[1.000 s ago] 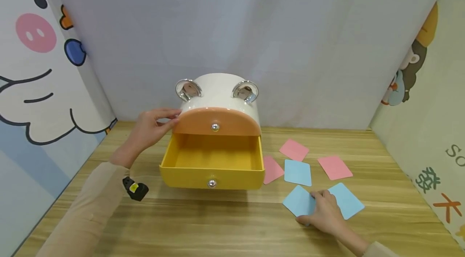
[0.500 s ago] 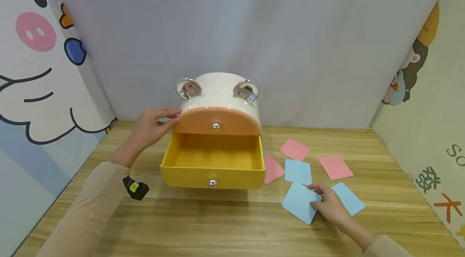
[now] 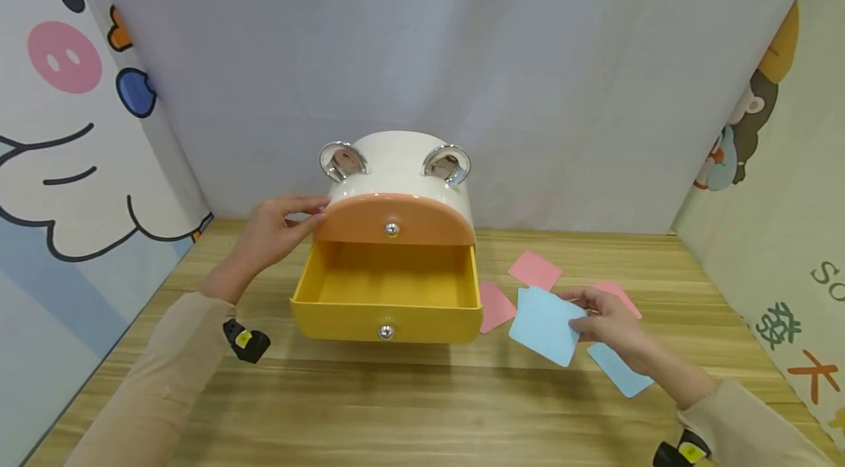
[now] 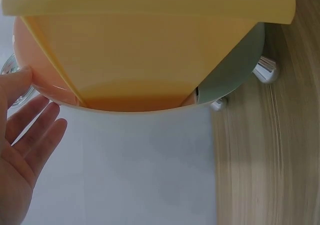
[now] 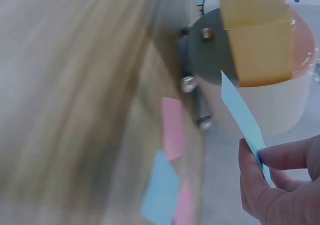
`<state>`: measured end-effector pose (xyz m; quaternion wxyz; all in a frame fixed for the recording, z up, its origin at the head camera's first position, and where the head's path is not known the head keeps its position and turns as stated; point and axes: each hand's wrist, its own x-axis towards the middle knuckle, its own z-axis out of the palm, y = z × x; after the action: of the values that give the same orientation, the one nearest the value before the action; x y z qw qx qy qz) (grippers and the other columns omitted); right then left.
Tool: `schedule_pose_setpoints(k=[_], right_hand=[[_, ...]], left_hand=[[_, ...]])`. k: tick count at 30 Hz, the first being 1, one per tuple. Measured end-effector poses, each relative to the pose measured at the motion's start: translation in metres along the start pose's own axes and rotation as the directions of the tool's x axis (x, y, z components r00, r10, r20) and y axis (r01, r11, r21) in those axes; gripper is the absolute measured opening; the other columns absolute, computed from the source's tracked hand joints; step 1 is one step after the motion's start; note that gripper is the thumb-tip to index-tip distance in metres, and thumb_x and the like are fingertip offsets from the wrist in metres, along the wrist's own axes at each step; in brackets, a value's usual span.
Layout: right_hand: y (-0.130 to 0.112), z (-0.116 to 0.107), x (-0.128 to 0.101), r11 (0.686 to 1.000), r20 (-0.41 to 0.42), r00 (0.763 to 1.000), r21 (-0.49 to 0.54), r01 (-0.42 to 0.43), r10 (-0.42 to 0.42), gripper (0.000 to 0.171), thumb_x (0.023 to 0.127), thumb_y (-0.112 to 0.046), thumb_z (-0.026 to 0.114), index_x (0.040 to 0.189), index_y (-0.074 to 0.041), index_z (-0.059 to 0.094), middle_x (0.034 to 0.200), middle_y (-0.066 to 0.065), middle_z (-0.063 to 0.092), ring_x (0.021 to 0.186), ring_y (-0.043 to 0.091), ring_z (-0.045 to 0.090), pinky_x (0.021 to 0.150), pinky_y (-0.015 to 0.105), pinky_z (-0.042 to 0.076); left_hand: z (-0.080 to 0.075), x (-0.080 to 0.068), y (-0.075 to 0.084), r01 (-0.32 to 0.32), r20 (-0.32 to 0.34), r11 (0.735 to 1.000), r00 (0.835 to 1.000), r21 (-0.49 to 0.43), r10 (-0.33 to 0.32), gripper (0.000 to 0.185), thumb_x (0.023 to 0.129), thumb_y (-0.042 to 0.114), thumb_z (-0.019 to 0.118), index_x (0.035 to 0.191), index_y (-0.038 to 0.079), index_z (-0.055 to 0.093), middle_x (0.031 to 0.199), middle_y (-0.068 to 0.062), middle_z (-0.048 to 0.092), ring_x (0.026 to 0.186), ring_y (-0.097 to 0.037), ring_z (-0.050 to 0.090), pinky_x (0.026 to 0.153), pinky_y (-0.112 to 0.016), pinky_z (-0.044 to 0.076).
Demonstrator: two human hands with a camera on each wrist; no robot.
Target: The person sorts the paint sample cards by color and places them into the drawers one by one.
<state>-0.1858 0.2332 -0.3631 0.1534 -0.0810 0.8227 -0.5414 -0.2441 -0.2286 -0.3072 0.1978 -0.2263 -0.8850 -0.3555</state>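
Here, the only writing you could read was on the right wall panel [image 3: 785, 232]: a grey "S" with part of a second letter, and below it some Chinese characters in grey and orange, cut by the picture's edge. No brand or label showed on the things themselves.

The wooden table [image 3: 409, 408] carried all the rest. On it stood the white storage box [image 3: 399, 163], round on top, with two shiny silver ears. Its upper drawer [image 3: 394, 221] was orange, closed, with a small silver knob. Its lower yellow drawer [image 3: 386, 298] was pulled out toward you and you could see the bare bottom inside it.

Your left hand [image 3: 273, 232] rested on the left side of the box, fingers nearly straight, the fingertips touching the edge of the orange front; it gripped nothing.

Your right hand [image 3: 610, 324] pinched the blue card [image 3: 544, 324] between thumb and fingers. The card was plain light blue, with rounded corners, thin and flat. You held it lifted above the table, just to the right of the open yellow drawer, its far corner pointing to the drawer.

On the table near that hand lay a second blue card [image 3: 617, 372], and another blue one was mostly hidden behind the held card. Pink cards [image 3: 535, 270] lay beside the drawer and farther back.

A small black device [image 3: 246, 342] was strapped on your left wrist.
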Motion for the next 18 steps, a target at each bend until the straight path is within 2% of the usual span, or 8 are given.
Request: schedule_pose_setpoints(k=[8, 12, 18], right_hand=[[-0.055, -0.012, 0.019, 0.997, 0.086, 0.994, 0.033, 0.069, -0.072, 0.05, 0.086, 0.002, 0.05, 0.131, 0.012, 0.031, 0.111, 0.015, 0.046, 0.087, 0.012, 0.054, 0.075, 0.026, 0.053], [-0.081, -0.013, 0.027, 0.995, 0.073, 0.992, 0.017, 0.102, -0.103, 0.048, 0.086, 0.003, 0.051, 0.13, 0.01, 0.034, 0.11, 0.011, 0.047, 0.085, 0.011, 0.055, 0.074, 0.025, 0.053], [-0.117, -0.005, 0.038, 0.991, 0.039, 0.991, -0.008, 0.131, -0.131, 0.045, 0.086, 0.004, 0.051, 0.13, 0.004, 0.039, 0.116, 0.015, 0.047, 0.088, 0.016, 0.055, 0.075, 0.025, 0.053]], left_hand=[[-0.001, 0.001, -0.001, -0.002, 0.001, 1.0, 1.0, 0.018, 0.002, 0.026, 0.085, 0.012, 0.063, 0.109, 0.002, 0.066, 0.11, -0.015, 0.064, 0.094, -0.03, 0.062, 0.067, -0.038, 0.056], [-0.001, 0.0, -0.001, -0.003, -0.001, 1.0, 1.0, 0.013, 0.003, 0.026, 0.086, 0.012, 0.063, 0.109, 0.002, 0.067, 0.11, -0.016, 0.063, 0.094, -0.031, 0.062, 0.067, -0.038, 0.056], [-0.001, 0.0, -0.002, 0.009, 0.005, 1.0, 1.0, 0.007, -0.009, 0.026, 0.086, 0.013, 0.063, 0.109, 0.002, 0.066, 0.11, -0.016, 0.063, 0.095, -0.031, 0.062, 0.067, -0.039, 0.056]])
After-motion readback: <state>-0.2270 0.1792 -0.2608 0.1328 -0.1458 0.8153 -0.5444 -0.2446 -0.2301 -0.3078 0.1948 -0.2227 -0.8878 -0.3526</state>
